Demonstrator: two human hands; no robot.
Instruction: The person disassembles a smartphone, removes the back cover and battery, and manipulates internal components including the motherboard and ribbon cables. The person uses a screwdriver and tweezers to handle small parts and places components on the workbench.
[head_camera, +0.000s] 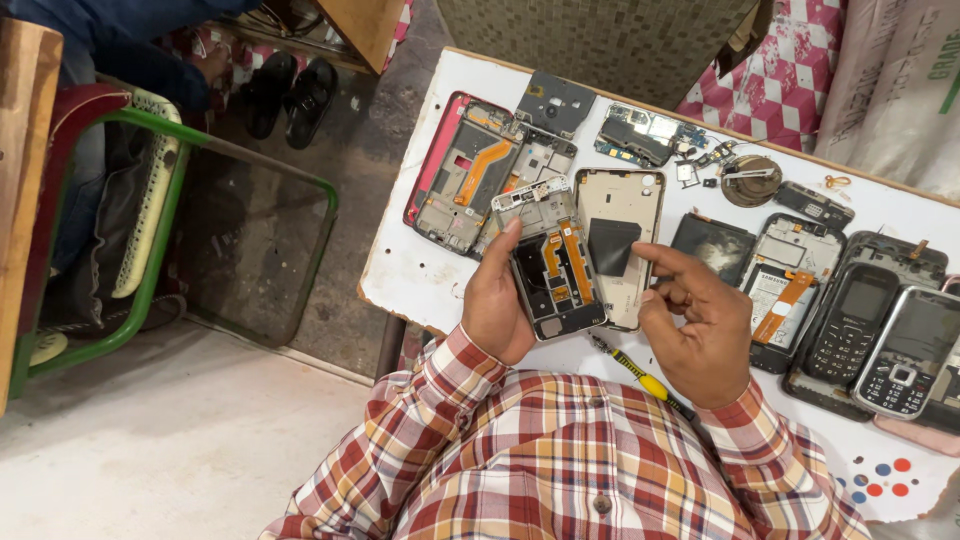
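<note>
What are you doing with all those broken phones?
A person in a checked shirt sits at a white table covered with phone parts. Their left hand holds an opened phone with its back off, so its orange ribbon strips show. Their right hand hovers beside it, fingers curled, holding nothing that can be seen. A yellow-handled screwdriver lies on the table between the wrists. Two old keypad phones sit at the right.

Two keypad phones (848, 322) (905, 352), one yellow-handled screwdriver (640, 376), two black sandals (268, 90) (310, 98), one green-framed chair (150, 230).
</note>
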